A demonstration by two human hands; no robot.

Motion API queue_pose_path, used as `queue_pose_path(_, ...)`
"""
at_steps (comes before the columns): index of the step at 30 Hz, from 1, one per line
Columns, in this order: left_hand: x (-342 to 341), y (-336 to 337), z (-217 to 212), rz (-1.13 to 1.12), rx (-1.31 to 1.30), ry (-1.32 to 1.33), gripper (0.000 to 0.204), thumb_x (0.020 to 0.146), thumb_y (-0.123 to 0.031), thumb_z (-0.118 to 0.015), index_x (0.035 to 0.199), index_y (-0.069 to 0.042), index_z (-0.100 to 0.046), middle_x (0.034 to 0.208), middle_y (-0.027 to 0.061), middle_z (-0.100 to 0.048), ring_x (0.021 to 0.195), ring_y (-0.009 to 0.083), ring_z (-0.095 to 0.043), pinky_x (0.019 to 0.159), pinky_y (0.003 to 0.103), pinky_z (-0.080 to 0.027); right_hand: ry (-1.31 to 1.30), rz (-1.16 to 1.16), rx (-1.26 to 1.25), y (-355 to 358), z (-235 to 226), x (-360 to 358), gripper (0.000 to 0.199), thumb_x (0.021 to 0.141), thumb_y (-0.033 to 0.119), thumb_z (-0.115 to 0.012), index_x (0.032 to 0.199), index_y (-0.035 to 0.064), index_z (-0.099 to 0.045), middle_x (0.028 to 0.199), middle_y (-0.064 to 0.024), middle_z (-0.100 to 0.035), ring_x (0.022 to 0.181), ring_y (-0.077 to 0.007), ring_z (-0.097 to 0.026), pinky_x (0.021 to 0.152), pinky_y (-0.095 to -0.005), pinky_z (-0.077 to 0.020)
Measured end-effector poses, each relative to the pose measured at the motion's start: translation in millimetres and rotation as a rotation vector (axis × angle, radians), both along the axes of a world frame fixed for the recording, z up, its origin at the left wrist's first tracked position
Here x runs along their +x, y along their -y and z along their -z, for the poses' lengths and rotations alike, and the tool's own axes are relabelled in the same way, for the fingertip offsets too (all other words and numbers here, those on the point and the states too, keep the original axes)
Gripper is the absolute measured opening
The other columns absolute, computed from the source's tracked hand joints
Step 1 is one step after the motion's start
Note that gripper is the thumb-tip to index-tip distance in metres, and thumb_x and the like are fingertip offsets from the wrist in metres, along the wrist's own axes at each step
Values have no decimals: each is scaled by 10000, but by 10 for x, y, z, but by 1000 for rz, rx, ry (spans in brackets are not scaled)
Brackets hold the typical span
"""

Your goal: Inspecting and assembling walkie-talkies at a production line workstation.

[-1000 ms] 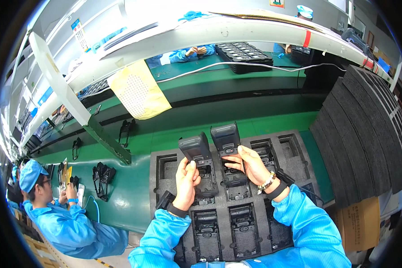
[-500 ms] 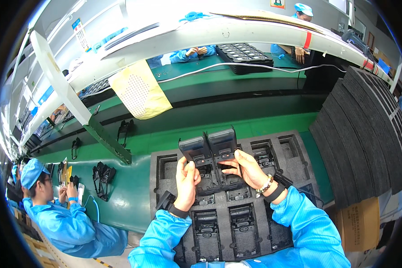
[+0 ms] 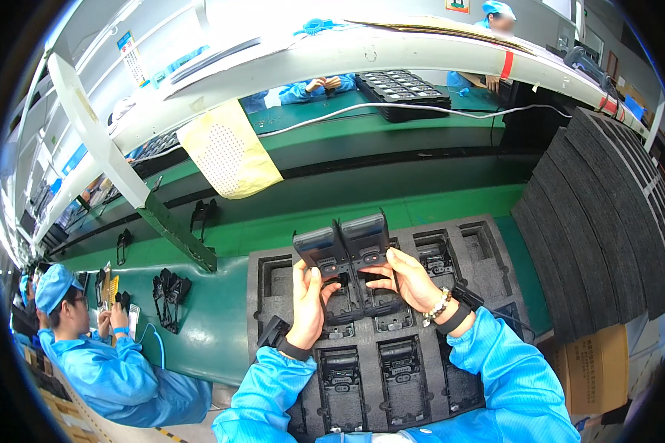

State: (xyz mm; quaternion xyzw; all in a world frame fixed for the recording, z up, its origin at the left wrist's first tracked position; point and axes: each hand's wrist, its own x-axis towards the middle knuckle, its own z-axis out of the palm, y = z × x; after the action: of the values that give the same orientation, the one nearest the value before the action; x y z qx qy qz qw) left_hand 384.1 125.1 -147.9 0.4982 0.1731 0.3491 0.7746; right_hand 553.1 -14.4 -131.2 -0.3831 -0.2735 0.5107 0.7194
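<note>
My left hand (image 3: 307,304) is closed on the lower edge of a black rectangular device housing (image 3: 319,247). A second, matching black housing (image 3: 364,238) is pinched at its lower end by my right hand (image 3: 415,282), thumb in front and fingers curled beneath. The two housings stand tilted up side by side, their inner edges close together; whether they are joined is unclear. Both are above a dark grey foam tray (image 3: 372,369), whose pockets hold several similar black housings (image 3: 342,376). Some pockets behind my hands are partly hidden.
Tall stacked grey foam trays (image 3: 598,221) rise at the right, above a cardboard box (image 3: 597,369). A white shelf post (image 3: 100,140) stands left of centre. Black frames (image 3: 171,295) lie on the green bench (image 3: 214,325). A co-worker (image 3: 118,369) in blue works at the left.
Both housings have shifted very slightly left with my hands, and the fingers of my left hand have moved a little. At the far right, a co-worker's hand has shifted.
</note>
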Motion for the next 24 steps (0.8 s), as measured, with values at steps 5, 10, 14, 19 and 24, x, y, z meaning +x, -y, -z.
queue_pose_path(5,-2,23,-49,41,-26,42,327,1057,-244,-437,1360,-143,-363,1274,88,-549,1155,214,-583,940,395,-527,-26,10,9,6,9,13,399,1062,337,-388,1290,30,-503,1310,-141,-578,1234,-261,-559,960,-399,-524)
queue_pose_path(10,-1,48,-116,123,-83,104,331,1062,-273,-409,1355,-147,-320,1289,136,-528,1229,312,-548,981,476,-515,-58,30,-8,3,14,25,371,1057,333,-408,1266,47,-520,1266,-131,-605,1225,-252,-564,921,-376,-528)
queue_pose_path(14,29,63,-161,160,-119,130,358,1062,-310,-396,1366,-166,-274,1315,154,-506,1241,355,-536,975,515,-518,-204,-99,89,22,361,287,419,1058,396,-367,1237,56,-535,1095,-83,-636,816,-132,-572,684,-250,-480)
queue_pose_path(19,-10,42,-216,204,-155,164,390,1057,-403,-357,1391,-232,-254,1371,167,-478,1237,391,-533,953,543,-525,-404,-85,7,1,103,123,515,1050,481,-315,1249,54,-523,972,-56,-620,559,-63,-363,480,-189,-292)
queue_pose_path(24,-12,41,-182,224,-190,199,417,1041,-387,-428,1385,-233,-251,1352,156,-474,1218,357,-537,935,513,-527,-364,-281,-65,-46,173,140,640,1037,561,-252,1349,44,-465,1067,-83,-632,600,-73,-440,412,-176,-298)
